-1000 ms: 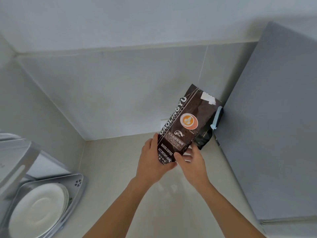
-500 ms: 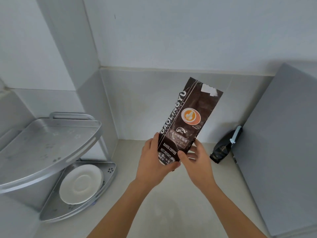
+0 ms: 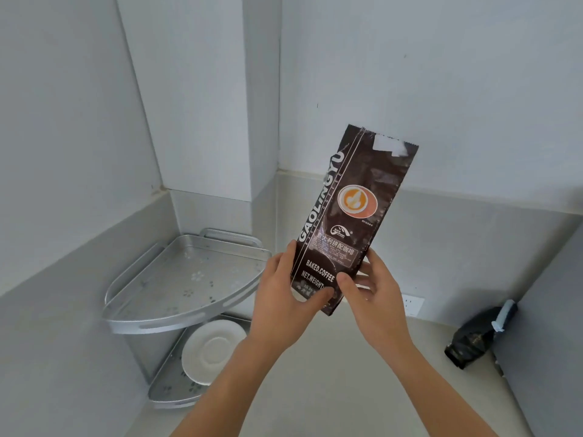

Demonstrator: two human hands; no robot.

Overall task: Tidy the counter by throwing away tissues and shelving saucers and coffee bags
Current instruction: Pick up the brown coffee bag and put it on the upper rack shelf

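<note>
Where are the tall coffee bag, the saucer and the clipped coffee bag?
tall coffee bag (image 3: 350, 216): head view, on its front, beside the cup logo.
saucer (image 3: 211, 351): head view, in its centre well, on the rack's lower tier.
clipped coffee bag (image 3: 473, 339): head view, on its dark crumpled body.

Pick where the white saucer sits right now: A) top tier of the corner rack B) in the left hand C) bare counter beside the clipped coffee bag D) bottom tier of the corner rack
D: the white saucer lies on the lower tier of the metal corner rack, under its upper tier, which holds nothing, while both the left hand and the right hand grip the tall coffee bag.
</note>
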